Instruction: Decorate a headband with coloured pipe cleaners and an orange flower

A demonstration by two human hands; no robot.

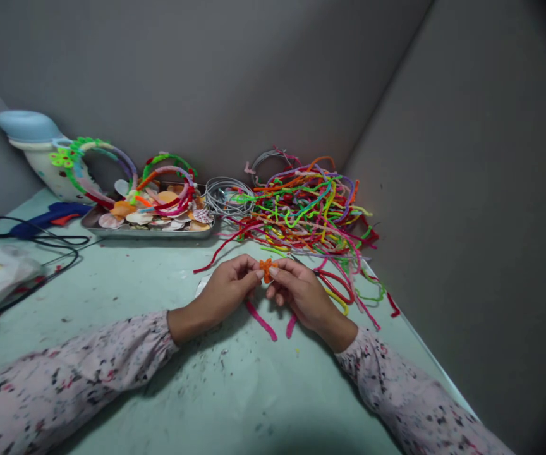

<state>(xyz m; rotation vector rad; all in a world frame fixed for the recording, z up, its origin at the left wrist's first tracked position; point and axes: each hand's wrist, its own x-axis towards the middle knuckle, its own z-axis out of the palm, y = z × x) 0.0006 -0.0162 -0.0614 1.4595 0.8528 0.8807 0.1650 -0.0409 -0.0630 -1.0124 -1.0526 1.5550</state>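
"Orange pipe-cleaner loops (267, 270): where, in your head view?"
"Pinched tightly between fingertips of my left hand (230, 284) and right hand (304, 292), over the table (249, 392), before the pipe-cleaner pile (315, 205) at its far right corner."
"Which step?"
"Shaping, I judge; next calls for steady left fingers, right ones bending."

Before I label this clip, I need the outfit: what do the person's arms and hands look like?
The left sleeve and right sleeve are pale pink, printed with small dark and reddish marks, gathered at the ends. The left hand and right hand are ungloved, with no ring or watch visible.
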